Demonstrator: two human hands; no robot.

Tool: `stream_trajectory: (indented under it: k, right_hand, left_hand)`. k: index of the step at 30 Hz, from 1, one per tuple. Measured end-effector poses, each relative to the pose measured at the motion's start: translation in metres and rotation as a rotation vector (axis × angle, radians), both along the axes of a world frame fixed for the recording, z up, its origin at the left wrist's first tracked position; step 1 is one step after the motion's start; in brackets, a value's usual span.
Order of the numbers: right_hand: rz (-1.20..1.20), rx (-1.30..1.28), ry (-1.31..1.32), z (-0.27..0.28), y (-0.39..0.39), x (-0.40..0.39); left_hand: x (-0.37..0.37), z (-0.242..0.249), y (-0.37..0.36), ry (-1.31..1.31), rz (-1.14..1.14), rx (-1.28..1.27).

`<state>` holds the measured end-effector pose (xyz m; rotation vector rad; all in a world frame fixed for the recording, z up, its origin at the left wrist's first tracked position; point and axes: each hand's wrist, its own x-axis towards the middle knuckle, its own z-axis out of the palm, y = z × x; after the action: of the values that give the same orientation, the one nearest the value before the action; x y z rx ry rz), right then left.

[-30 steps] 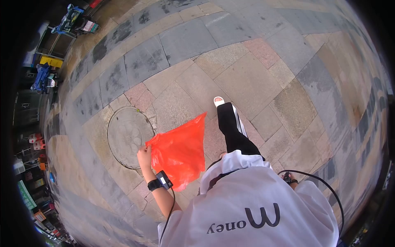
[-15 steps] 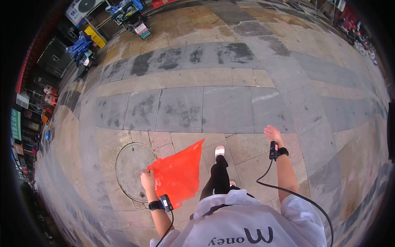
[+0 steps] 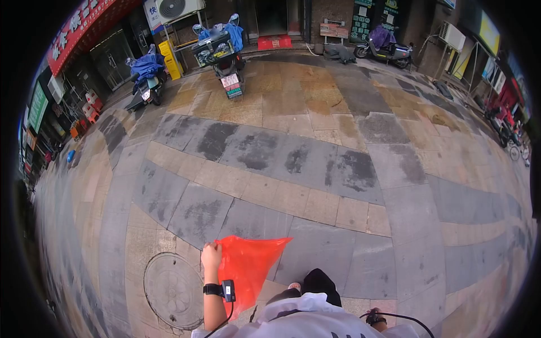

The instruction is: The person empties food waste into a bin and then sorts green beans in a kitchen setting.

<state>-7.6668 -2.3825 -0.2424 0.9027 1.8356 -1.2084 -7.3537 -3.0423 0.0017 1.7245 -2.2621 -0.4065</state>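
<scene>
Low in the view, just left of the middle, hangs a red plastic bag (image 3: 246, 273), spread out above the paving (image 3: 315, 248). At its ten o'clock, the left hand (image 3: 211, 256) is closed, its fingers pinching the bag's upper corner. Toward four o'clock from the bag, well apart from it, is the right hand (image 3: 374, 316); how far open it is, or whether it holds anything, I cannot tell. A round manhole cover (image 3: 173, 290) lies between eight and nine o'clock. Farther out stand a blue-covered scooter (image 3: 147, 76) at eleven and a purple-covered scooter (image 3: 386, 48) at one.
</scene>
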Motion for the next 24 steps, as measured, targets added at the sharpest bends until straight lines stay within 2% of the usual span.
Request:
stream_trajectory:
  k: [4, 9, 11, 14, 16, 17, 18, 19, 21, 24]
  right_hand:
    - [-0.225, -0.039, -0.098, 0.014, -0.074, -0.072]
    - [-0.219, -0.16, -0.09, -0.006, -0.228, -0.23]
    - [-0.142, -0.34, -0.046, -0.021, -0.313, -0.325]
    - [0.063, -0.855, 0.116, -0.032, -0.481, -0.477]
    - [0.215, -0.645, 0.211, 0.01, -0.634, -0.556]
    - [0.284, -0.624, 0.166, 0.027, -0.705, -0.591]
    - [0.282, -0.644, 0.131, 0.071, -0.773, -0.609]
    - [0.386, -0.717, 0.201, 0.099, -0.83, -0.624]
    - [0.39, -0.835, 0.183, 0.136, -0.93, -0.647]
    - [0.506, -0.846, 0.164, 0.144, -1.026, -0.677]
  left_hand:
    - [-0.1, -0.008, -0.089, 0.019, 0.016, -0.021]
    - [-0.197, -0.007, -0.189, -0.05, 0.113, -0.03]
    - [-0.228, -0.007, -0.231, -0.076, 0.161, -0.017]
    - [-0.273, 0.008, -0.29, -0.082, 0.215, -0.02]
    - [-0.305, 0.019, -0.325, -0.086, 0.247, -0.013]
    - [-0.321, 0.022, -0.344, -0.095, 0.261, -0.003]
    - [-0.338, 0.025, -0.363, -0.1, 0.276, 0.009]
    - [-0.357, 0.025, -0.378, -0.096, 0.291, -0.009]
    - [-0.395, 0.022, -0.417, -0.091, 0.319, -0.048]
    - [-0.445, -0.004, -0.485, -0.145, 0.338, 0.012]
